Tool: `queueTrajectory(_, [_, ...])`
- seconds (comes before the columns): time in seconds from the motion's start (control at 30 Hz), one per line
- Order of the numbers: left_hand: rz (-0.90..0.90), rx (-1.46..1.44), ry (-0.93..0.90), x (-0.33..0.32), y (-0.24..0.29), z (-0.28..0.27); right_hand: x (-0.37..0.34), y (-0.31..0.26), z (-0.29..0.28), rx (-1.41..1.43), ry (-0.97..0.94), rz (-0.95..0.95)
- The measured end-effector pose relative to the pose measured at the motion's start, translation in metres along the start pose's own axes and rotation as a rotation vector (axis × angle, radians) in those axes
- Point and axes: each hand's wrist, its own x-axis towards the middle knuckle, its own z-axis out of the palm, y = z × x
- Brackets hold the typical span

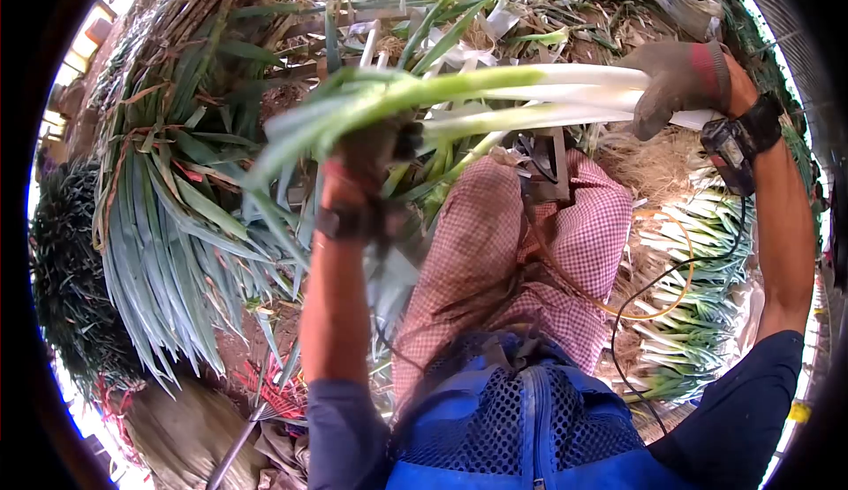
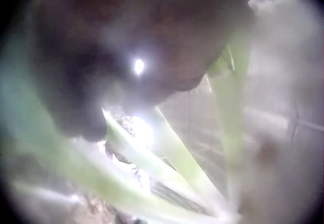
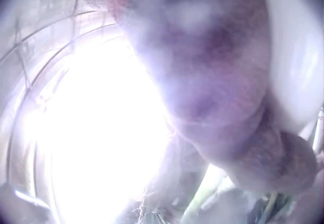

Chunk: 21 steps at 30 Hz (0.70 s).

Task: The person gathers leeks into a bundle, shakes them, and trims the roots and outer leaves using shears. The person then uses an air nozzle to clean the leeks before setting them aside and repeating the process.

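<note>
Several long green onions (image 1: 565,92) stretch across in front of the person, white ends at the right and leaves at the left. The gloved right hand (image 1: 676,83) grips their white ends in the head view. The gloved left hand (image 1: 367,150), blurred, is at the green part, with leaves passing over it. In the left wrist view, pale green stalks (image 2: 187,168) run out from under the dark, curled fingers of the left hand (image 2: 142,42). The right wrist view shows the glove of the right hand (image 3: 202,72) close up beside a white stalk (image 3: 296,57), with strong glare.
A big heap of green onions (image 1: 177,243) lies at the left. Trimmed green onions (image 1: 689,313) lie in a row at the right, near loose roots (image 1: 658,167). Leaf scraps (image 1: 565,13) cover the ground ahead. Cables (image 1: 627,304) hang beside the knees. A red-tined rake (image 1: 274,393) lies lower left.
</note>
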Motion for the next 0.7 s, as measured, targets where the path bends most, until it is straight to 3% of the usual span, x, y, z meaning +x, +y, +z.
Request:
queueTrajectory(0.07, [-0.001, 0.217, -0.059, 0.014, 0.034, -0.021, 0.016, 0.036, 0.008, 0.18, -0.102, -0.065])
queueTrajectory(0.13, [-0.004, 0.265, -0.065, 0.021, 0.035, -0.037, 0.012, 0.036, 0.023, 0.332, -0.047, -0.022])
queueTrajectory(0.2, [0.035, 0.255, -0.16, 0.026, 0.009, -0.048, 0.013, 0.037, 0.026, 0.451, -0.161, 0.038])
queueTrajectory(0.23, [-0.011, 0.181, -0.093, 0.012, -0.009, -0.04, 0.022, 0.053, 0.032, 0.476, -0.218, 0.075])
queueTrajectory(0.33, [-0.157, 0.112, -0.181, -0.012, -0.094, -0.024, 0.025, 0.079, 0.062, 0.51, -0.105, 0.088])
queueTrajectory(0.37, [-0.215, 0.021, -0.167, -0.028, -0.1, -0.007, 0.026, 0.078, 0.063, 0.466, -0.082, 0.089])
queueTrajectory(0.4, [-0.241, -0.025, -0.268, -0.029, -0.123, -0.005, 0.027, 0.078, 0.064, 0.422, -0.058, 0.091])
queueTrajectory(0.47, [-0.415, -0.197, -0.212, -0.042, -0.118, 0.017, 0.029, 0.094, 0.071, 0.613, -0.042, 0.109])
queueTrajectory(0.5, [-0.415, -0.198, -0.214, -0.037, -0.125, 0.024, 0.029, 0.093, 0.071, 0.677, -0.035, 0.117])
queueTrajectory(0.57, [-0.358, -0.663, -0.256, -0.015, -0.149, 0.033, 0.022, 0.06, 0.055, 0.519, -0.134, 0.114])
queueTrajectory(0.7, [-0.184, -0.868, -0.225, 0.0, -0.159, 0.045, 0.023, 0.051, 0.051, 0.428, -0.135, 0.076])
